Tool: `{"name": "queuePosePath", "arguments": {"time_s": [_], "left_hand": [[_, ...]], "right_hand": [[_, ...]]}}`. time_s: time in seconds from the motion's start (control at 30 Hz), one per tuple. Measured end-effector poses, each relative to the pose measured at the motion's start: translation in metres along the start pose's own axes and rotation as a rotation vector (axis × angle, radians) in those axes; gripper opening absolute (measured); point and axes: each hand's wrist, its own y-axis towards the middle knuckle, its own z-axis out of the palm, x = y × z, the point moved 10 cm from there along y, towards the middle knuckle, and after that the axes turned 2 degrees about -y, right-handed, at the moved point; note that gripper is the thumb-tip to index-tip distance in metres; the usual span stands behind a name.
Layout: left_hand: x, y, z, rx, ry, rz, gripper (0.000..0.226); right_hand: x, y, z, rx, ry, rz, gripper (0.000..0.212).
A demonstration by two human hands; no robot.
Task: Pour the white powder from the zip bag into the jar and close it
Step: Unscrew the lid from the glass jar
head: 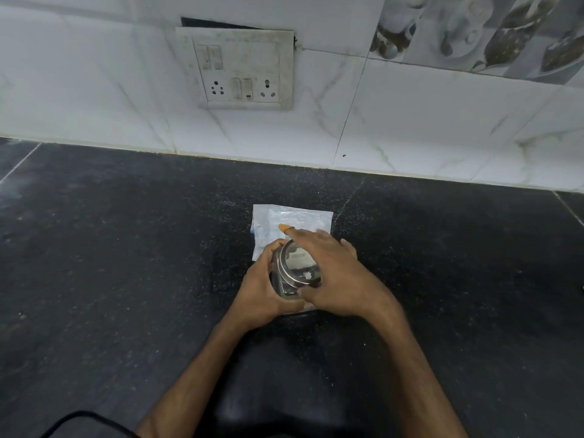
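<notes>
Both forearms show bare from the lower edge of the view up to the left hand (257, 294) and the right hand (335, 273), whose forefinger ends in an orange-tinted tip.

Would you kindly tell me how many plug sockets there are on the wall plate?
2. The left socket is at the lower left of the switch plate; the right socket is at its lower right, switches between them. None seems hidden.

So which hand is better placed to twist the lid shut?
Right. The right hand holds the lid by its rim, while the left hand grips the jar to steady it.
</notes>
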Motion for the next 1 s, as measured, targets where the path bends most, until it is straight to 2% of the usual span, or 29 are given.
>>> {"name": "queuePosePath", "arguments": {"time_s": [0.07, 0.13, 0.2, 0.27, 0.3, 0.4, 0.43, 0.5, 0.57, 0.6, 0.67, 0.73, 0.8, 0.83, 0.93, 1.0], "left_hand": [[0.004, -0.001, 0.001, 0.011, -0.027, -0.021, 0.102], [0.004, -0.001, 0.001, 0.015, -0.03, -0.028, 0.102], [0.001, -0.001, 0.0, 0.012, -0.004, -0.018, 0.1], [0.0, -0.001, 0.0, 0.012, -0.002, -0.016, 0.099], [0.001, -0.001, 0.0, 0.015, -0.006, -0.021, 0.1], [0.004, -0.001, 0.0, 0.024, -0.014, -0.032, 0.104], [0.003, -0.001, 0.0, 0.024, -0.012, -0.028, 0.103], [0.0, -0.001, -0.001, 0.019, -0.007, -0.021, 0.102], [0.0, -0.001, 0.0, 0.018, -0.013, -0.02, 0.102], [0.001, -0.001, 0.0, 0.021, -0.02, -0.025, 0.102], [0.002, -0.002, 0.0, 0.025, -0.027, -0.032, 0.102], [0.0, -0.001, -0.001, 0.023, -0.017, -0.027, 0.099], [-0.001, -0.001, -0.002, 0.019, -0.017, -0.022, 0.099], [-0.001, -0.001, -0.002, 0.017, -0.025, -0.02, 0.1], [-0.001, -0.001, -0.002, 0.02, -0.033, -0.019, 0.101], [-0.003, -0.001, -0.001, 0.019, -0.025, -0.011, 0.1]], "right_hand": [[-0.002, -0.001, -0.003, -0.021, -0.012, 0.025, 0.105], [0.003, -0.002, -0.013, -0.155, -0.065, 0.021, 0.096], [0.006, -0.001, -0.01, -0.109, -0.07, -0.007, 0.086], [0.005, 0.0, -0.004, 0.027, -0.055, -0.012, 0.094], [0.003, 0.001, -0.004, 0.041, -0.057, -0.006, 0.097], [0.006, 0.002, -0.017, -0.162, -0.083, 0.001, 0.091], [0.008, 0.003, -0.015, -0.167, -0.077, -0.013, 0.085], [0.01, 0.006, -0.005, -0.031, -0.045, -0.045, 0.085], [0.009, 0.006, 0.001, 0.083, -0.052, -0.039, 0.098], [0.007, 0.006, -0.002, 0.043, -0.051, -0.025, 0.099], [0.008, 0.005, -0.015, -0.12, -0.05, -0.018, 0.089], [0.01, 0.005, -0.011, -0.066, -0.048, -0.047, 0.076], [0.01, 0.005, 0.0, 0.096, -0.064, -0.059, 0.086], [0.009, 0.005, 0.0, 0.104, -0.062, -0.055, 0.091], [0.014, 0.002, -0.017, -0.122, -0.075, -0.047, 0.082], [0.014, 0.003, -0.009, -0.052, -0.127, -0.055, 0.075]]}}
